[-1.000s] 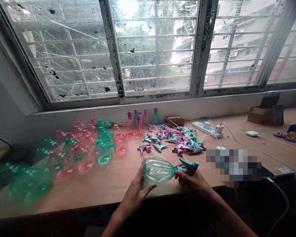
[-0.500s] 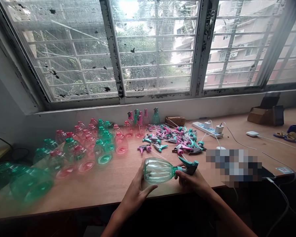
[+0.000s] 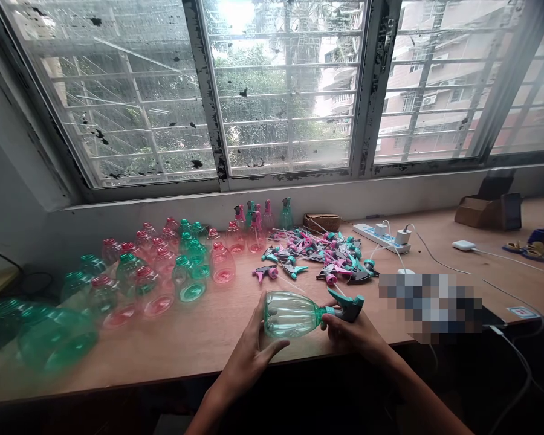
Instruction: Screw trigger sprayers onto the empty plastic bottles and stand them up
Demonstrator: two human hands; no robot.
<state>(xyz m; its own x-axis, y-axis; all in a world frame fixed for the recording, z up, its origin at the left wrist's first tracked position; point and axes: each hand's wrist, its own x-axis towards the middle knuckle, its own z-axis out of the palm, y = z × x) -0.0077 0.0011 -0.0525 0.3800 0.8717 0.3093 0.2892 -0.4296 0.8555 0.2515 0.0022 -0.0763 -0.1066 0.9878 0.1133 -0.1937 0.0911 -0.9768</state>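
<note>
A clear green spray bottle [image 3: 291, 314] lies sideways in the air above the table's front edge, its neck to the right. My left hand [image 3: 254, 347] cups the bottle's base, with the thumb along the near side. At the neck, my right hand [image 3: 351, 332] grips with thumb and fingers around the collar, just below the teal and black trigger sprayer head [image 3: 347, 304]. The sprayer head sits on the bottle's mouth. Some right-hand fingers are hidden behind the neck.
Open pink and green bottles [image 3: 163, 266] crowd the left. A pile of loose sprayer heads [image 3: 317, 248] lies beyond my hands, with several bottles with sprayers [image 3: 286, 214] behind. At right are a power strip [image 3: 372, 234], cables and a blurred-out patch [image 3: 430, 308].
Almost nothing differs. The bottle's base end has shifted very slightly left and down, and both hands keep their hold.
</note>
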